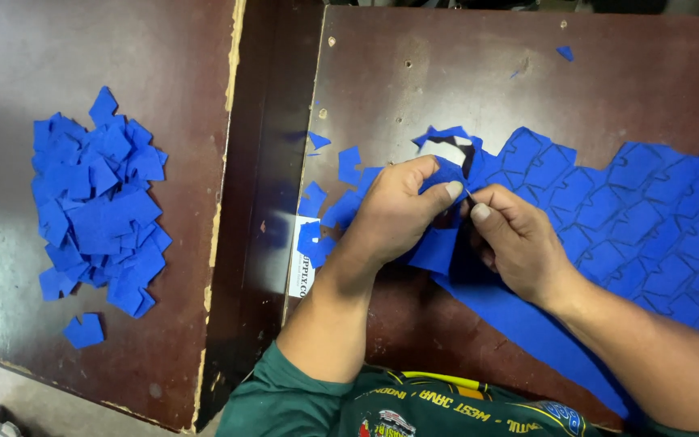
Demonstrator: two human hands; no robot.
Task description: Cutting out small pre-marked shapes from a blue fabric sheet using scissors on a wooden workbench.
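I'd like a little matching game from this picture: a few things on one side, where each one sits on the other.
Things:
1. pile of blue pieces
2. scored blue sheet
3. left hand
4. lone blue scrap

Places:
A. top of the right board
B. spread across the right board
C. on the left board
D. pinching a blue piece beside the right hand

Pairs: 1-C, 2-B, 3-D, 4-A

Single head-worn view, looking steeply down and close onto the brown worktop [608,73] before the wearer.
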